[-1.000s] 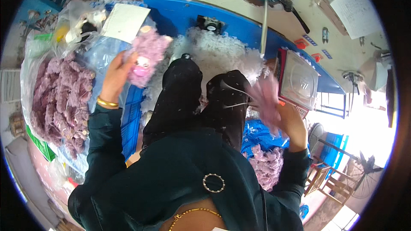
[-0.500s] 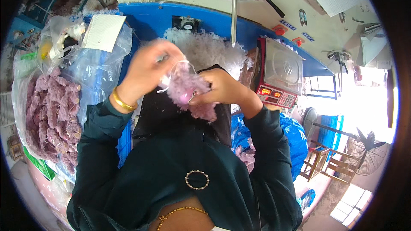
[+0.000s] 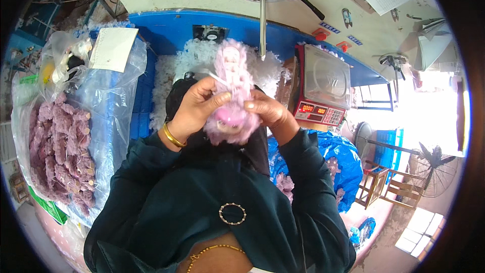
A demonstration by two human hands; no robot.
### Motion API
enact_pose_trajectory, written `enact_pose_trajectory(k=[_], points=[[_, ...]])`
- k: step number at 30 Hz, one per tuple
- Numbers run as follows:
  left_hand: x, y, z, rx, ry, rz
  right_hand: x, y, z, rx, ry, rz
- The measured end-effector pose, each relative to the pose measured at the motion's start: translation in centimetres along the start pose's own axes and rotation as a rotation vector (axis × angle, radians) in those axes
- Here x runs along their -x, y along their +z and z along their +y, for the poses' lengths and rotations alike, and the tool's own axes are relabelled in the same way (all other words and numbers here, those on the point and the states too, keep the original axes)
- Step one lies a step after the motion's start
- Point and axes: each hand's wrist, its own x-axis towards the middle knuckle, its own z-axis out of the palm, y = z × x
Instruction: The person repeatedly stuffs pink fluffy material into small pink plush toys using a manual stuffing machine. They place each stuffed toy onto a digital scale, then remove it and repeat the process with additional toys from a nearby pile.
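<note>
At the far left of the frame, a heap of mauve plush pieces lies in clear plastic, with a pale paper sheet above it. White fluffy stuffing spreads across the upper centre. Mid-frame, the left hand, wearing a gold bangle, pinches one side of a mauve plush toy, its glossy pink patch toward the bottom. The right hand grasps the opposite side, thumb on the fur. Right of centre stands a red electronic scale, above a blue plastic bag; a pedestal fan stands at far right.
</note>
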Motion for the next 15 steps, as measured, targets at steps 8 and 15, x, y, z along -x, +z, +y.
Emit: enact_pose_trajectory(k=[8, 15], points=[[0.4, -0.2, 1.9, -0.055, -0.087, -0.068, 0.3, 0.7, -0.6, -0.037, 0.011, -0.025], [0.1, -0.7, 2.1, -0.101, -0.224, -0.140, 0.7, 1.6, -1.2, 0.284, -0.063, 0.150]])
